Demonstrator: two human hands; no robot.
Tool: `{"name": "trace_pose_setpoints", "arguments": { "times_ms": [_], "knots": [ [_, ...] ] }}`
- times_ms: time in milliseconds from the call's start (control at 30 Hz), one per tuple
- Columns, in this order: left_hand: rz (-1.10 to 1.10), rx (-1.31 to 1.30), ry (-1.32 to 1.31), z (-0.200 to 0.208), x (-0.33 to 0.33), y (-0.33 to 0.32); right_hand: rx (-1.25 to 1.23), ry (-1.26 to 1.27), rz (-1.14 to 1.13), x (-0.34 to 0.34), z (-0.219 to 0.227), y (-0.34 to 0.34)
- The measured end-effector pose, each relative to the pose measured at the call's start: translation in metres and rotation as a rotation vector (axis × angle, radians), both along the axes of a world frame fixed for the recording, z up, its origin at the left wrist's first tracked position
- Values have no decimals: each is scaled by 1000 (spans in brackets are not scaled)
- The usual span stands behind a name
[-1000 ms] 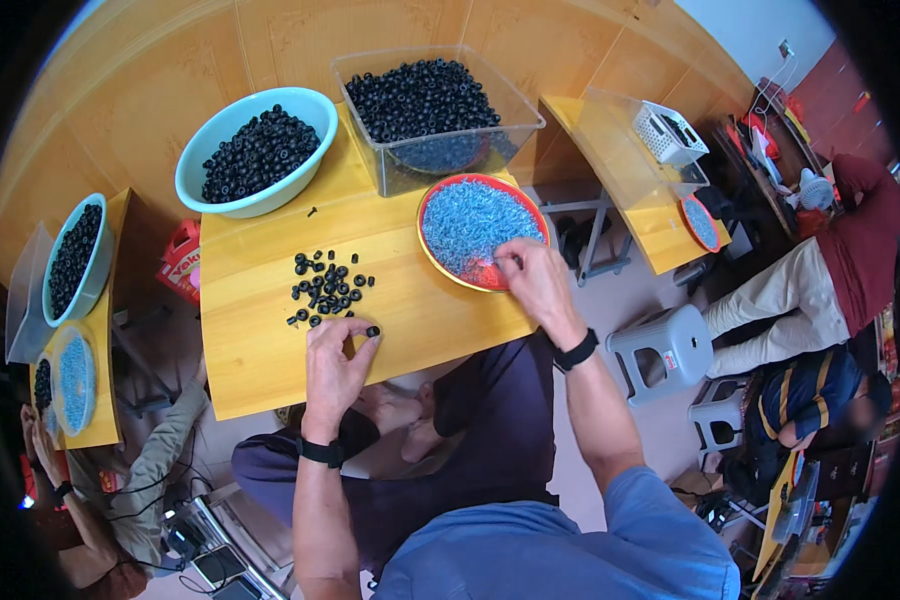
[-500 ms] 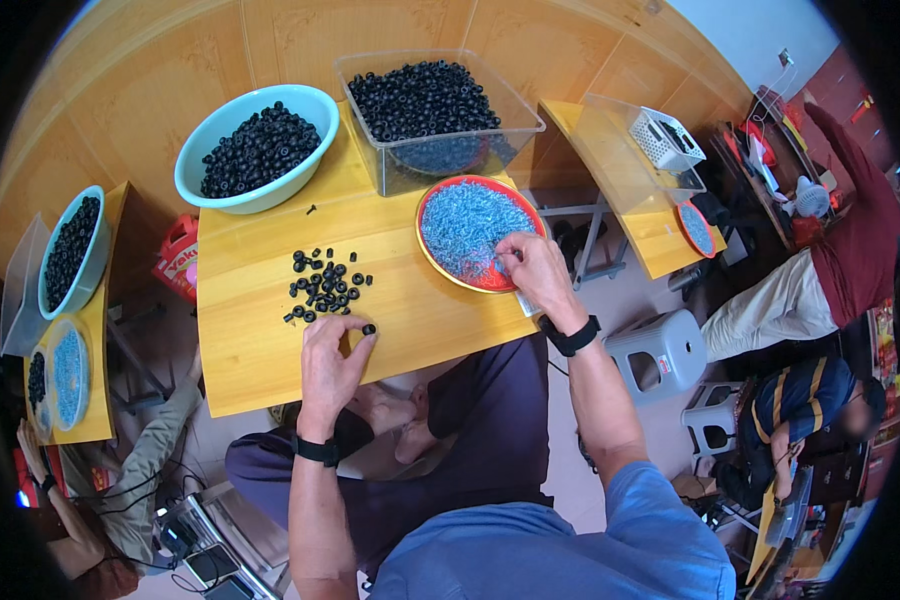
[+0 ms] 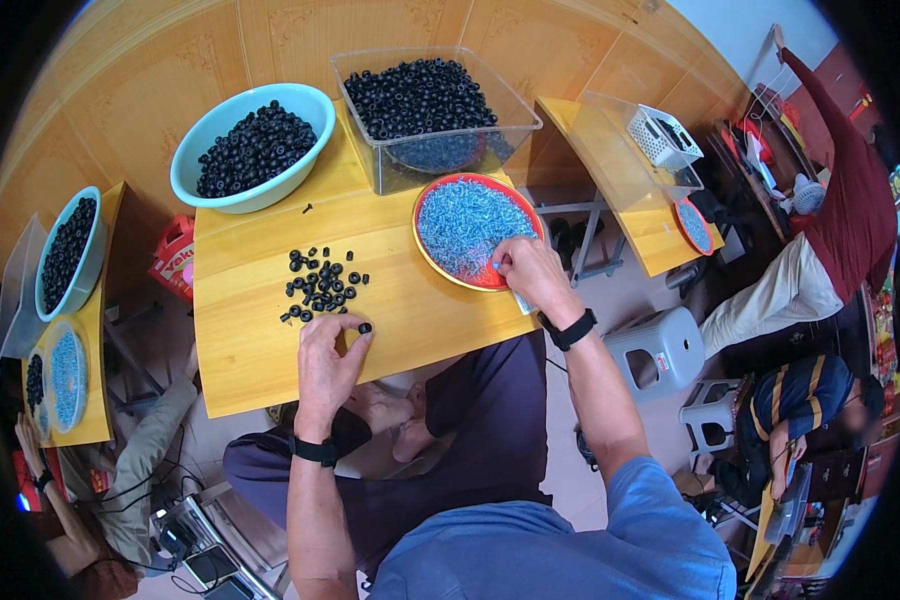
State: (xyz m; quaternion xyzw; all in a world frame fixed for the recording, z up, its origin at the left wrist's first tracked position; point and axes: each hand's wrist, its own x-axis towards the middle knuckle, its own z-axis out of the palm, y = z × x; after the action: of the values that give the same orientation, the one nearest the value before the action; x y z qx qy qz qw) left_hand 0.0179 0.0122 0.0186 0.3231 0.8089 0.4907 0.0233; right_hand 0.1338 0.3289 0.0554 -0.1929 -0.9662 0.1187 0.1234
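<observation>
My left hand (image 3: 330, 355) rests at the table's front edge, thumb and forefinger closed on a small black ring-like part (image 3: 366, 328). Just beyond it lies a loose group of similar black parts (image 3: 322, 285), some showing a hole through the middle. Over the near right side of a round red tray (image 3: 482, 281) is my right hand (image 3: 532, 272), its fingertips pinched together. A small pale-blue piece shows at those fingertips. Many thin blue and clear pieces (image 3: 470, 225) fill the tray.
At the back of the table (image 3: 270, 365) stand a light-blue basin (image 3: 188, 165) and a clear plastic box (image 3: 410, 178), both full of black parts. A small dark screw-like piece (image 3: 308, 208) lies alone. Grey stools (image 3: 670, 345) and other people are to the right.
My right fingertips have shifted slightly left over the tray, and a pale-blue piece now shows there. My left hand keeps its black part. A person at the right has raised an arm.
</observation>
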Motion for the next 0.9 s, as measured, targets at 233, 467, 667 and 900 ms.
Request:
{"name": "trace_pose_setpoints", "arguments": {
  "times_ms": [233,467,667,900],
  "knots": [
    [2,1,10,0,0,-1,-78,-80,-53,-2,3,1],
    [-5,22,18,0,-1,-1,-34,-29,7,-2,-2,2],
    [-1,23,22,0,-1,-1,-640,232,-92,0,12,-10],
    [-2,7,-12,1,0,0,-1031,425,-7,0,13,-17]
  ]
}}
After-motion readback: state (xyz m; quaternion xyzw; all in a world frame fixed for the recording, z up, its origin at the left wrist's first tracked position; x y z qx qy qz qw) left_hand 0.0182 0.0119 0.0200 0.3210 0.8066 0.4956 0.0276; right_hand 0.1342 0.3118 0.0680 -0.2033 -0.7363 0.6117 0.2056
